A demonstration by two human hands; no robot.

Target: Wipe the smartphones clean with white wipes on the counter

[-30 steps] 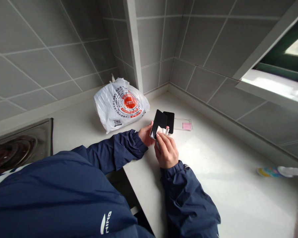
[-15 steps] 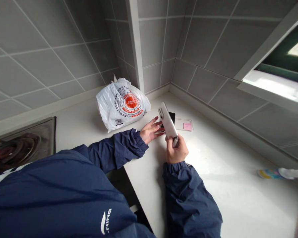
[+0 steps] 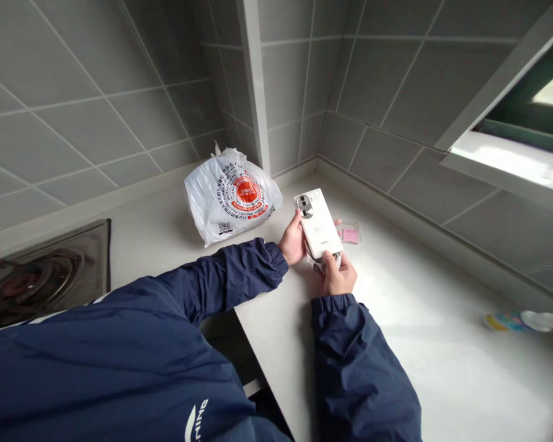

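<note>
A white phone point(image 3: 321, 222) is held back side up above the counter, its camera block at the far left corner. My left hand point(image 3: 294, 239) is closed around it from beneath, thumb on the left edge and fingertips showing past the right edge. My right hand point(image 3: 338, 275) pinches the near end, with the thumb on the back. A pale, crumpled-looking bit point(image 3: 316, 265) shows under that end; I cannot make out what it is. Just right of the phone lies a clear phone case point(image 3: 359, 232) with a pink slip point(image 3: 349, 236) on it, partly hidden.
A white plastic bag point(image 3: 221, 196) with red and black print stands behind my left arm. The gas stove point(image 3: 41, 270) is at the left. A spray bottle point(image 3: 511, 321) lies or stands at the right. Tiled walls point(image 3: 378, 80) meet behind the white counter point(image 3: 419, 282).
The phone has turned from edge-on to show its whole back. My left hand, open beside it before, now grips it. The black object behind the phone is now hidden.
</note>
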